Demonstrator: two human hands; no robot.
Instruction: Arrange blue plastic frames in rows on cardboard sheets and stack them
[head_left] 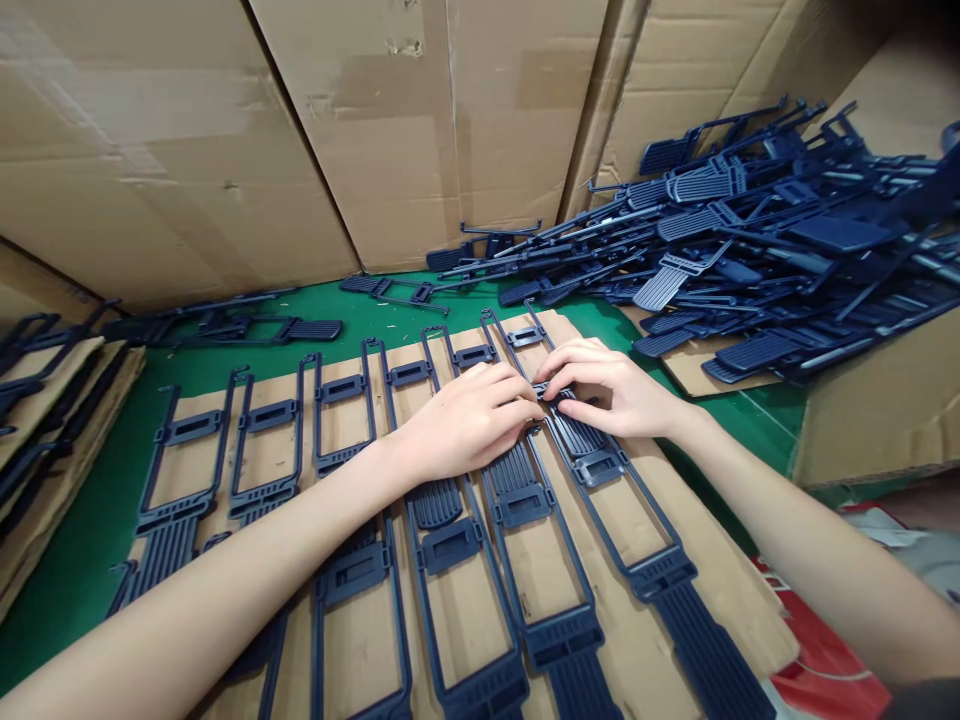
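Observation:
Rows of navy plastic frames (540, 505), each with a slotted crosspiece and a ribbed paddle, lie on a cardboard sheet (622, 650). My left hand (472, 420) rests across the row with bent fingers. Its fingertips close on the hinge end of a frame, partly hidden beneath them. From the right, my right hand (611, 388) pinches the same spot, thumb and fingers around the top of a ribbed paddle (581, 432). The two sets of fingertips almost meet there.
A large heap of similar frames (705, 225) covers the back right of the green surface (390, 325). Tall cardboard boxes (420, 130) stand behind. At left is a stack of cardboard sheets (82, 420) layered with frames. Red material (821, 650) shows at lower right.

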